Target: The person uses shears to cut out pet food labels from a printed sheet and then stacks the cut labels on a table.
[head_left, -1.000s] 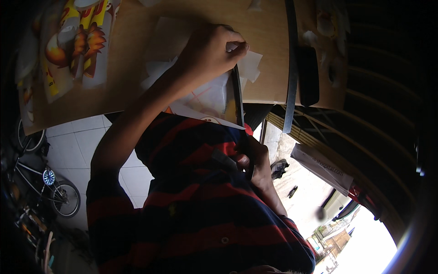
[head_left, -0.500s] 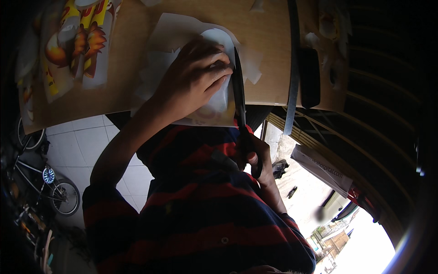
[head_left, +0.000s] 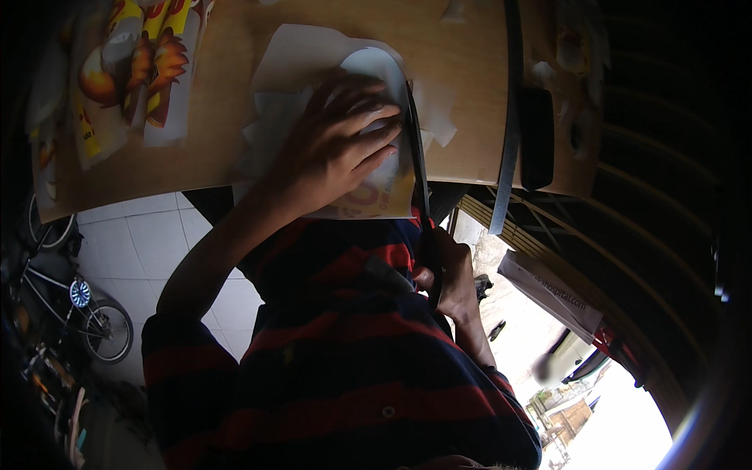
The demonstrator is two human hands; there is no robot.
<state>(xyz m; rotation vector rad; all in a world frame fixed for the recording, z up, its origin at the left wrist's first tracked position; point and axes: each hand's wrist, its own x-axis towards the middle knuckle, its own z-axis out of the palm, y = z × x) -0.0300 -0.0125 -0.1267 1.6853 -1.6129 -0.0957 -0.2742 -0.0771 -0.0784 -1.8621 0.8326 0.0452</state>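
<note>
A pale translucent sheet (head_left: 294,55) lies on the brown tabletop (head_left: 227,102), its near edge reaching the table's front edge. Faint printing shows on its near part. My left hand (head_left: 341,149) rests on the sheet, fingers spread out and pressing it down. Along the sheet's right edge run the long dark blades of a pair of scissors (head_left: 417,149), pointing away from me. My right hand (head_left: 453,270) is closed round the scissors' handles, just off the table's front edge. Whether the blades are parted is hard to make out.
Printed yellow and orange sticker pieces (head_left: 160,86) lie at the far left. On the right are a long metal ruler (head_left: 509,117), a black oblong object (head_left: 536,141) and pale scraps (head_left: 439,121). A bicycle (head_left: 106,329) stands on the tiled floor at lower left.
My left hand's fingers have spread and flattened on the sheet. The scissors and my right hand have shifted slightly right, and more printing shows beneath the left hand.
</note>
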